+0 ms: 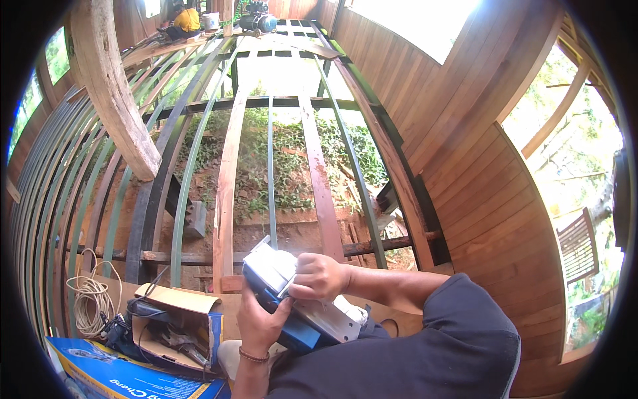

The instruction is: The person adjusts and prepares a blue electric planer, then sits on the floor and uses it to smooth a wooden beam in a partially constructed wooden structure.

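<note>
A blue power tool [299,336] with silver metal plates [266,263] lies tilted in my hands, close to my body at the lower middle. My left hand [260,312] grips its side, thumb up along the blue body. My right hand [316,279] is closed on the upper metal part, fingers curled over its edge; anything small inside them is hidden. To the left sit an open cardboard box [176,296] with cords and dark items, a coiled beige cable [90,302] and blue printed packaging [133,372].
Floor joists [229,166] span ahead, with gaps showing soil and plants below. A leaning wooden post [116,113] stands left; a curved-looking plank wall [465,199] runs right. At the far end, a co-worker in yellow [186,23] sits near an air compressor [259,23].
</note>
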Tool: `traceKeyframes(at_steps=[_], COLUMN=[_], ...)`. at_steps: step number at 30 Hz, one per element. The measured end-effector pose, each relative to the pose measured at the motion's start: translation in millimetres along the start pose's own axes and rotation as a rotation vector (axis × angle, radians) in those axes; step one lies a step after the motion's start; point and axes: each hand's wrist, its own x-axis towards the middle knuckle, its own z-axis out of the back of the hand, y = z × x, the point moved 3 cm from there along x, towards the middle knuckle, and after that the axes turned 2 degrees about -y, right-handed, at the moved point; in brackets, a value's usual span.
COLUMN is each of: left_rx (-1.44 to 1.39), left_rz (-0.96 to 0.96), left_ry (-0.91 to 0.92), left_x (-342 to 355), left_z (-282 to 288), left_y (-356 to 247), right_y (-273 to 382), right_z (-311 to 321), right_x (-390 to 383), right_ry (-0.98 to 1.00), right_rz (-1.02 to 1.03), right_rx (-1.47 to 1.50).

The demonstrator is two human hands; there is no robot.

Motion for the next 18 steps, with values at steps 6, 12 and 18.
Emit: traceKeyframes(at_steps=[6,12,18], left_rx=[-0.023,0.026,0.014], left_rz=[0.027,0.070,0.099], left_ry=[-0.015,-0.021,0.042], left_x=[-3,-5,-2], left_z=[-2,4,7], left_y=[-7,2,9], right_y=[3,0,-7], right_z=[-3,-10,5], right_x=[-8,-7,14], right_ry=[0.011,-0.005,0.201], right_rz=[-0.071,-0.107,0.099], right_rx=[-0.030,-0.043,-0.029])
